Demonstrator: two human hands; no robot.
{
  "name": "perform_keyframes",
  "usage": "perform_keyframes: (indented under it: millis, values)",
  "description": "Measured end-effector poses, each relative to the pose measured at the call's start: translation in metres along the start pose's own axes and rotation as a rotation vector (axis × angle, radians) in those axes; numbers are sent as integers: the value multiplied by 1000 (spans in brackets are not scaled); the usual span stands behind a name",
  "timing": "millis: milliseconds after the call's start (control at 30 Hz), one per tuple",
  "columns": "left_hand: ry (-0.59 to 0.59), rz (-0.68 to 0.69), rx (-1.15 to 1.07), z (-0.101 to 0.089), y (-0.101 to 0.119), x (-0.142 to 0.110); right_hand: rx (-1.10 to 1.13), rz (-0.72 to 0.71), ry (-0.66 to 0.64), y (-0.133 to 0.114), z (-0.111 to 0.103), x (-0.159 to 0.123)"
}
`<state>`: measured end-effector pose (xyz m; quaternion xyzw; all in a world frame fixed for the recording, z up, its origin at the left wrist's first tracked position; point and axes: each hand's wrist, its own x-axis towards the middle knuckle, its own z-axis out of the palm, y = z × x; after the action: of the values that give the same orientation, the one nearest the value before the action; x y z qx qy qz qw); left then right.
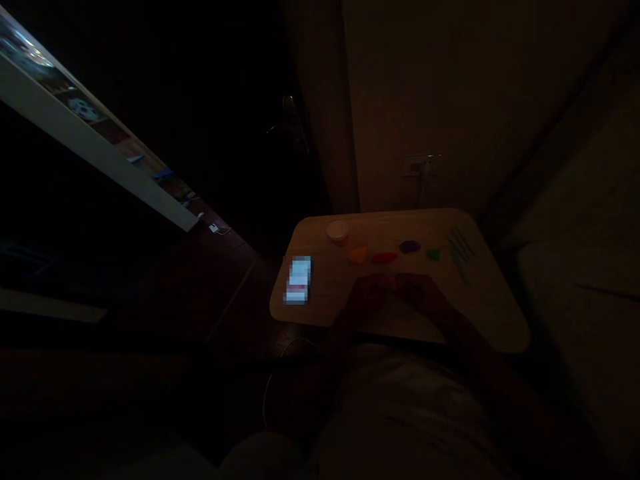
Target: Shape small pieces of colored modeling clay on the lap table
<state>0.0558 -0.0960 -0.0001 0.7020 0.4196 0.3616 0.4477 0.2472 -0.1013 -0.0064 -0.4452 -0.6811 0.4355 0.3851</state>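
Observation:
The room is very dark. My left hand [369, 293] and my right hand [421, 292] rest together on a small wooden lap table [490, 313], fingertips meeting around a small reddish lump [396, 281] that I can barely make out. Just beyond my hands lie flat pieces of modelling clay in a row: orange [357, 255], red [384, 257], purple [410, 247] and green [433, 254]. A small pink-white tub [337, 232] stands at the table's far left. Several thin green sticks [460, 250] lie at the far right.
A lit phone [299, 279] lies on the table's left side. Behind the table are a wall with a socket [423, 165] and a door with a handle [290, 120]. A bright strip of another room [90, 133] shows at left. A cushion or bed [580, 267] is at right.

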Motion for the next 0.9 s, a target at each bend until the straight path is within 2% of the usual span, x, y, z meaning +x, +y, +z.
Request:
perform_keyframes:
  millis: [100, 267, 433, 667, 733, 900]
  values:
    - [50, -20, -60, 0, -3, 2, -10, -9, 18, 2, 0, 1]
    - [204, -55, -83, 1, -14, 4, -37, -24, -8, 2, 0, 2]
    - [271, -73, -87, 1, -17, 5, -52, -31, -16, 0, 3, 1]
    - [125, 112, 26, 0, -6, 4, -110, -83, 37, 2, 4, 2]
    - [101, 118, 36, 1, -6, 4, -151, -74, 70, 3, 4, 3]
    - [136, 53, -37, 1, -12, 3, -256, -46, 103, 6, 5, 2]
